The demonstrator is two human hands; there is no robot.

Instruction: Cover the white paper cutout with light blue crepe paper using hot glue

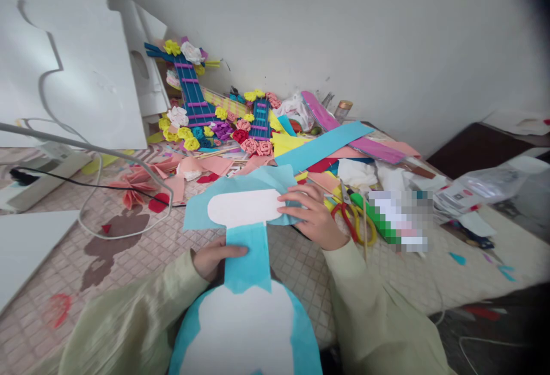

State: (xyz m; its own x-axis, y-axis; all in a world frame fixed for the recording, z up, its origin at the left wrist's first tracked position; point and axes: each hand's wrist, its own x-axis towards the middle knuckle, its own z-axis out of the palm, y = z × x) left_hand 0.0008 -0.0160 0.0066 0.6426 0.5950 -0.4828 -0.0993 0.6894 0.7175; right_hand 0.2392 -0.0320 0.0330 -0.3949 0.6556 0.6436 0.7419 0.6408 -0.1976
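A guitar-shaped white board cutout (247,329) lies in front of me, its neck and body edges covered with blue crepe paper (247,257). The rounded white head of the cutout rests against a loose sheet of light blue crepe paper (262,183) that sticks out around it. My left hand (218,256) grips the neck, thumb on top and fingers hidden underneath. At the head's right end, my right hand (313,214) presses its fingertips on the white board and the blue paper; its thumb is hidden.
Paper-flower-decorated guitar shapes (195,94) lean by the wall. Crepe paper strips (324,145) pile up behind. Scissors (354,220) and a green glue bottle (378,220) lie right. A white cable (129,154) loops at left near a power strip (47,177).
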